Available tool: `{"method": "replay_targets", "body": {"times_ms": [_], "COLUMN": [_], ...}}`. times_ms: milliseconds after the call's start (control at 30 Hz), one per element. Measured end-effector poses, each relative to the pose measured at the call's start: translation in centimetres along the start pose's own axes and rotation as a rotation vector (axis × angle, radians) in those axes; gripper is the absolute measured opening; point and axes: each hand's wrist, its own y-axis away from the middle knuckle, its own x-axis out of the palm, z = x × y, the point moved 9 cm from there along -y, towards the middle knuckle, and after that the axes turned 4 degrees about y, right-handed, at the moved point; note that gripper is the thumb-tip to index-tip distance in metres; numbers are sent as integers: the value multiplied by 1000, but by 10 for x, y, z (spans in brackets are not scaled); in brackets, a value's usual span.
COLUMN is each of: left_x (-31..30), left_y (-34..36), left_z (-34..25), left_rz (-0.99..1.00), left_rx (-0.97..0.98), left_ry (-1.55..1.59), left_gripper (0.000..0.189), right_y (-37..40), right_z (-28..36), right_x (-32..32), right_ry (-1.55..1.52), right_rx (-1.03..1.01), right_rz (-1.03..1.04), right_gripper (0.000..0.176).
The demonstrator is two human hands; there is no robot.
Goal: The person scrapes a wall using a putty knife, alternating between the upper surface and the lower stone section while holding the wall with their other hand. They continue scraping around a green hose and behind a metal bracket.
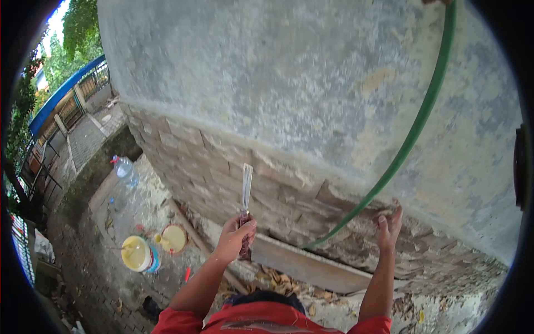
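My left hand [238, 237] is closed round the dark reddish handle of a scraper [246, 189], whose narrow, pale-smeared blade points up in front of the wall. On the right, my right hand [390, 225] is raised beside the rough stone-clad band [211, 167], fingers apart and holding nothing. Whether its fingertips touch the wall I cannot tell. Above the stonework is the grey, patchy plastered wall [278, 72]. A green hose [414, 131] curves down across the wall, passing left of my right hand.
Down left on the ground stand a bucket of yellowish material [136, 254], a round lid [173, 239] and a large plastic bottle [125, 171]. A long pole [192, 231] lies by the wall's foot. A board [311, 267] and dry leaves [281, 281] are below the stonework.
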Motion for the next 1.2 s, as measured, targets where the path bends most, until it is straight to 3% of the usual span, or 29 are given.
{"method": "replay_targets", "body": {"times_ms": [67, 133, 167, 233, 267, 333, 367, 433, 600, 733, 900, 933, 1033, 1167, 1200], "left_x": [0, 8, 15, 33, 40, 68, 78, 93, 156, 137, 167, 169, 150, 154, 179], "left_y": [-14, -28, -35, -43, -54, -54, -63, -96, -96, -95, -87, -83, -83, -100, -90], "left_z": [-14, -57, -69, -112, -117, -155, -166, -182, -278, -242, -287, -285, -226, -222, -245], "left_rz": [6, -37, -35, -153, -152, -381, -386, -443, -604, -569, -567, -589, -544, -532, -525], "left_rx": [35, 261, 277, 516, 532, 989, 1010, 717, 835, 745, 829, 722, 732, 652, 723], "left_ry": [4, -222, -218, -662, -656, -1112, -1109, -1270, -1310, -1325, -1392, -1406, -1349, -1372, -1359], "left_gripper": [15, 21, 21, 27, 27, 33, 33, 34, 34, 37, 38, 38, 38, 39, 38], "right_y": [0, 0, 1, 2, 4, 7, 8, 10, 12, 12, 10, 11, 15, 22, 30], "right_z": [-12, -16, -16, -22, -21, -19, -20, -16, -24, -29, -22, -23, -26, 19, 44], "right_x": [-5, -2, -3, -11, -14, -24, -27, -32, -38, -38, -37, -36, -42, -46, -46], "right_ry": [-13, -49, -52, 38, -17, 31, 80, 47, 87, 50, 119, 124, 200, 190, 113], "right_rx": [55, 142, 125, 137, 148, 143, 157, 142, 112, 55, 121, 135, 162, -42, -287], "right_rz": [20, 59, 59, 41, 8, 9, 14, 14, 22, -12, 9, 19, -17, -174, -264], "right_gripper": [66, 64, 64, 59, 56, 57, 57, 59, 72, 72, 71, 71, 71, 66, 62]}}
